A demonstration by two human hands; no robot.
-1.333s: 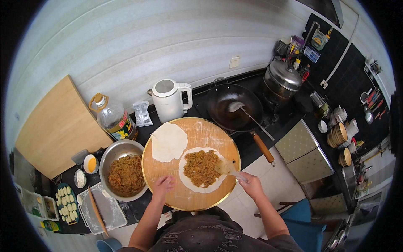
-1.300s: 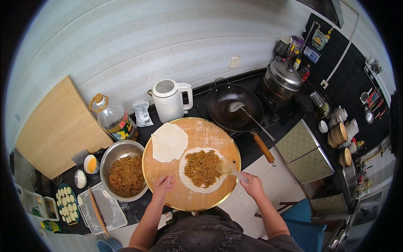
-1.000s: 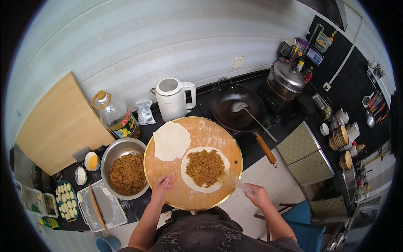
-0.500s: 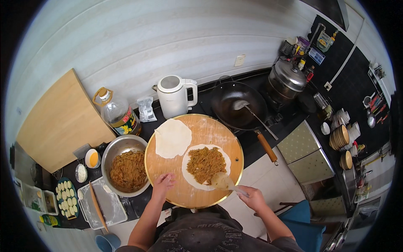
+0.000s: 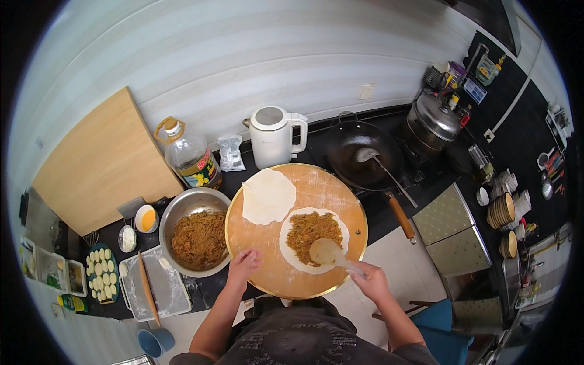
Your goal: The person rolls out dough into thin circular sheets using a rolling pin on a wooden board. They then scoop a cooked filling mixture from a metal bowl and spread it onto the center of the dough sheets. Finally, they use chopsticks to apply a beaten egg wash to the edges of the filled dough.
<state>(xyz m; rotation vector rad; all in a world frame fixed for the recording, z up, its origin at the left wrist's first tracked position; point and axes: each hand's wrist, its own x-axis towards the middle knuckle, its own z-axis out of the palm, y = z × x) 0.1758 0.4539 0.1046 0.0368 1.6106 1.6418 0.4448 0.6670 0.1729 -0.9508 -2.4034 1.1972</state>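
Right hand [image 5: 369,280]: grip closed round the spatula [image 5: 328,252] handle.
Spatula: blade over the filling [image 5: 311,229].
Filling: spread on the lower dough [image 5: 294,260], on the board [image 5: 333,184].
Left hand [image 5: 246,263]: grip loosely spread, near board edge.
Bowl [image 5: 165,236]: more brown shreds [image 5: 199,242].
Cup [image 5: 139,219]: yellow liquid [image 5: 148,221].
Dish [image 5: 122,247]: white powder [image 5: 128,238].
Tray [image 5: 175,297]: rolling pin [image 5: 146,285] across.
Wok [image 5: 348,149]: turner [image 5: 367,154].

From the centre of the board [image 5: 258,237], honey-brown with whitish streaks and a gold rim: the bare dough [image 5: 269,198] at eleven o'clock is cream-white; the filling [image 5: 304,230] at four, golden-brown with darker flecks; the bowl [image 5: 190,203] at nine, silver; the kettle [image 5: 266,146] at twelve, white; the wok [image 5: 351,139] at one, black; the cabinet [image 5: 441,213] at three, pale olive with dots; the chair [image 5: 439,334] at four, blue; the shirt [image 5: 292,340] at six, dark grey with paler print.
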